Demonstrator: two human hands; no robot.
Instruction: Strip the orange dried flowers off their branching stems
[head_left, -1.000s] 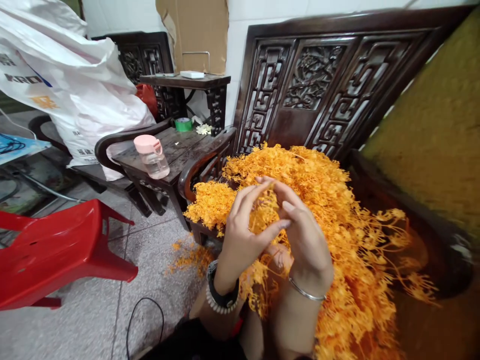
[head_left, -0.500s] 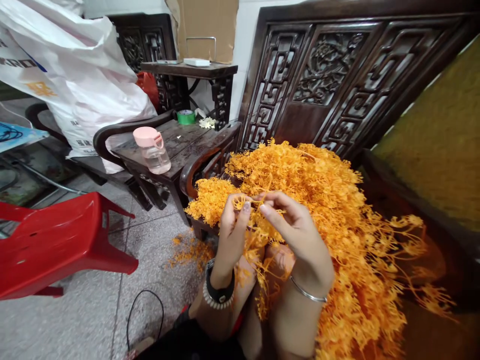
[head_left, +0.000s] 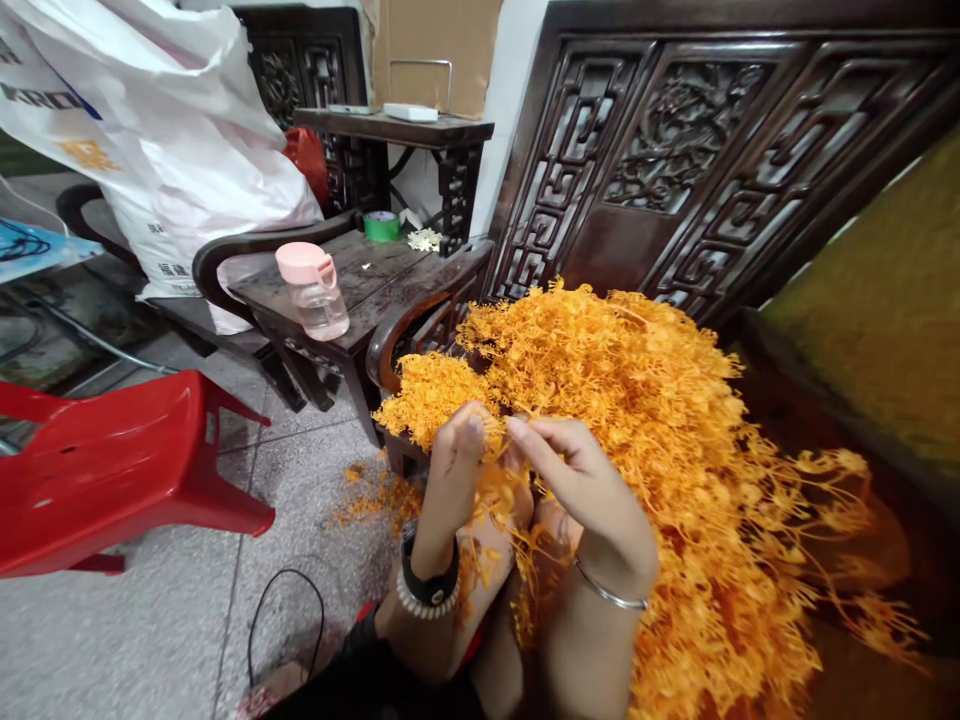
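Surface: low, dark wood (head_left: pixel 386 285), planked, scuffed, shiny in places. On it: one clear bottle (head_left: pixel 324 312) with pink lid and loop; one roll of green tape (head_left: pixel 382 228); one small clump of pale scraps (head_left: pixel 425 240). Behind it, a raised dark stand (head_left: pixel 465 132) bearing a flat white box (head_left: pixel 411 112); brown cardboard (head_left: pixel 439 50) against a white wall.

Room: floor (head_left: pixel 172 640) of speckled grey tiles with dark joints; red stool (head_left: pixel 112 450), smooth glossy plastic; bulging, creased white sack (head_left: pixel 195 130) with printing; thin black cable (head_left: pixel 289 574), looped.

Carved seat (head_left: pixel 611 245): polished dark wood, backrest of openwork fretwork and scrolling relief, curved arm.

Orange sprigs, main heap (head_left: pixel 615 390): on the seat, in front of the backrest; frilled, branching, stringy stems straying at right. Smaller heap (head_left: pixel 427 395): denser, beside the curved arm. Loose orange bits (head_left: pixel 382 500): strewn on the floor.

Left hand (head_left: pixel 450 470): black band and pale beaded bracelet; fingers curled, gripping an orange sprig (head_left: pixel 493 432) above the lap. Right hand (head_left: pixel 600 480): slim silver bangle; thumb and forefinger pinched on the same sprig.
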